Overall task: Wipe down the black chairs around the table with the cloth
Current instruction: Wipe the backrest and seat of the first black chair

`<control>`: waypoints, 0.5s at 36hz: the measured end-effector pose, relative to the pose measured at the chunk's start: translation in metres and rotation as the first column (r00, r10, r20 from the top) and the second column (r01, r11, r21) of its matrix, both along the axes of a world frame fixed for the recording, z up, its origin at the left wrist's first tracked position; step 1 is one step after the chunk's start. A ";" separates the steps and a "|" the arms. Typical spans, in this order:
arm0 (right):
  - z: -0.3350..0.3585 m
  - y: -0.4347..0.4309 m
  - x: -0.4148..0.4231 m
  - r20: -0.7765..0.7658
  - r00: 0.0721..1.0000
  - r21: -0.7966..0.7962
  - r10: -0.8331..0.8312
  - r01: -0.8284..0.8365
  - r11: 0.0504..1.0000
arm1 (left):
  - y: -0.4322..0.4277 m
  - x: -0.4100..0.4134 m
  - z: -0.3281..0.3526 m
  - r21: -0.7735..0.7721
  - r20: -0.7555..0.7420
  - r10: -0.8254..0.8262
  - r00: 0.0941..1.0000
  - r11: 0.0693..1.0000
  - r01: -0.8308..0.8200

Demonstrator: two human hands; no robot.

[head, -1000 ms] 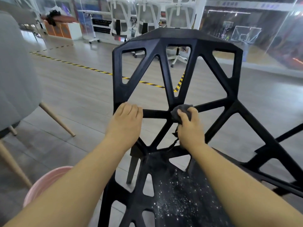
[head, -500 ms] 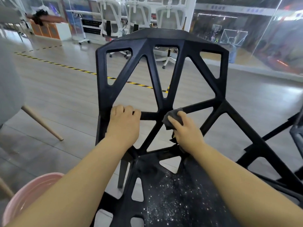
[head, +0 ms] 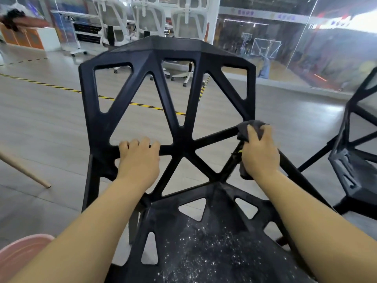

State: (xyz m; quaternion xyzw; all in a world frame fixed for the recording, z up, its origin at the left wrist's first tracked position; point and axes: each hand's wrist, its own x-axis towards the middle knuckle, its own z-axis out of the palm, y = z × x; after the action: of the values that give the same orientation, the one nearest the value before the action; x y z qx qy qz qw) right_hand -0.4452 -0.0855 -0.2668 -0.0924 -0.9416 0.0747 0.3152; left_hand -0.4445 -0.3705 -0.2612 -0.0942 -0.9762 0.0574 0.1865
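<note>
A black chair (head: 179,111) with an openwork backrest of angular bars fills the middle of the view. White specks dust its seat at the bottom. My left hand (head: 140,160) grips the horizontal bar at the left of the backrest, fingers curled over it. My right hand (head: 259,154) holds a dark grey cloth (head: 252,127) bunched against the right end of the backrest, where the bars meet the side frame. Part of the cloth hangs below my palm.
A second black chair (head: 355,156) stands close on the right. A pink basin (head: 22,252) sits at the bottom left, near a wooden leg (head: 26,170). White office chairs (head: 183,23) and a glass wall stand behind, with yellow-black tape (head: 142,105) on the floor.
My right hand has slid the cloth from the centre of the backrest along the bar to its right end. My left hand keeps its grip on the left bar. The view has shifted right.
</note>
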 end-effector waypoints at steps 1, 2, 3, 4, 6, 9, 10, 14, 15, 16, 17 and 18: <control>0.009 0.009 -0.004 -0.025 0.999 -0.020 -0.037 0.036 0.999 | 0.001 -0.002 -0.001 0.002 0.003 -0.007 1.000 1.000 0.007; 0.015 0.015 -0.007 -0.024 0.999 -0.029 -0.047 0.046 0.998 | 0.003 -0.003 -0.001 -0.001 0.004 -0.017 1.000 1.000 0.017; 0.017 0.018 -0.008 0.008 0.999 -0.047 -0.033 0.034 0.998 | 0.005 -0.004 -0.002 -0.006 0.003 -0.027 1.000 1.000 0.027; 0.018 0.018 -0.009 0.041 0.999 -0.048 -0.011 0.013 0.999 | 0.007 -0.005 -0.002 -0.009 -0.003 -0.035 0.999 0.999 0.035; 0.012 0.015 -0.007 0.094 0.996 0.093 -0.013 0.004 0.996 | 0.011 -0.006 -0.002 -0.004 -0.020 -0.041 0.999 0.999 0.041; -0.005 0.005 -0.003 0.197 0.978 0.139 -0.067 0.040 0.989 | 0.014 -0.007 -0.002 -0.009 -0.020 -0.029 0.999 1.000 0.029; -0.014 -0.002 0.001 0.230 0.972 0.118 -0.039 0.012 0.993 | 0.015 -0.008 -0.002 -0.004 -0.015 -0.029 0.999 1.000 0.029; -0.074 -0.028 0.025 0.419 0.893 0.099 0.162 -0.223 0.970 | 0.014 -0.010 -0.006 0.006 -0.017 -0.052 0.998 0.999 0.052; -0.084 -0.033 0.030 0.457 0.874 0.102 0.163 -0.234 0.967 | 0.013 -0.011 -0.006 0.004 -0.028 -0.060 0.998 0.998 0.061; -0.088 -0.037 0.032 0.468 0.869 0.091 0.159 -0.226 0.970 | 0.012 -0.011 -0.006 0.003 -0.037 -0.067 0.997 0.998 0.068; -0.087 -0.040 0.033 0.462 0.873 0.071 0.156 -0.211 0.975 | 0.011 -0.011 -0.006 0.009 -0.036 -0.072 0.997 0.997 0.072; -0.083 -0.039 0.032 0.446 0.882 0.058 0.156 -0.202 0.978 | 0.011 -0.011 -0.006 0.020 -0.033 -0.076 0.997 0.997 0.076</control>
State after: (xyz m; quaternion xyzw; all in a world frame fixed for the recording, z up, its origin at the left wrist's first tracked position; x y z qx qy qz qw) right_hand -0.4134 -0.1248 -0.3494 -0.0030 -0.9953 0.0321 0.0912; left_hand -0.4555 -0.3596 -0.2672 -0.1284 -0.9694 0.0414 0.2050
